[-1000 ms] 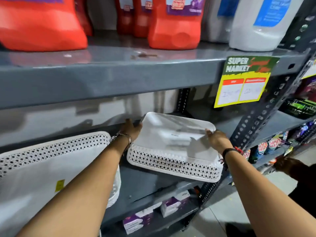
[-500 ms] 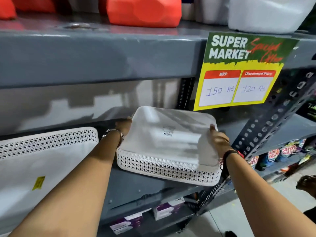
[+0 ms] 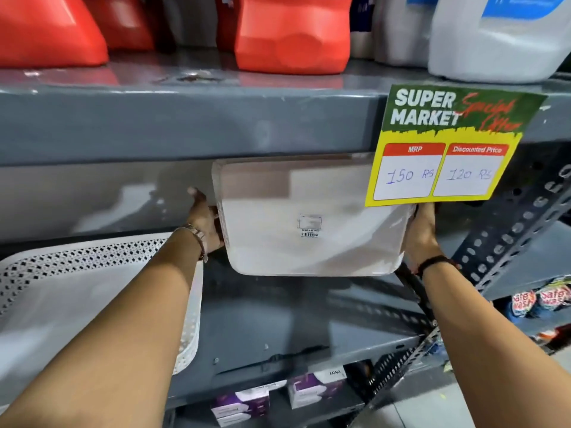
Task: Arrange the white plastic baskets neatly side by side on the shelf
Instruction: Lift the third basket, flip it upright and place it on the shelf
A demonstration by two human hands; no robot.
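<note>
A white plastic basket [image 3: 312,242] stands tipped on edge toward the back of the grey shelf [image 3: 278,332], its flat bottom with a barcode label facing me. My left hand [image 3: 204,223] grips its left side and my right hand [image 3: 421,233] grips its right side. The basket's top edge is tucked under the upper shelf and its right top corner is hidden behind the price sign. A second white basket [image 3: 92,288] with a perforated wall lies at the left of the same shelf, partly behind my left forearm.
A yellow and green price sign [image 3: 445,149] hangs from the upper shelf edge. Red jugs [image 3: 290,35] and white jugs [image 3: 494,38] stand above. A perforated steel upright [image 3: 506,239] rises at the right. Purple boxes [image 3: 315,390] sit on the lower shelf.
The basket lay flat, bottom up, on the shelf; both hands have lifted and tipped it upright so its bottom faces me, further back under the upper shelf.
</note>
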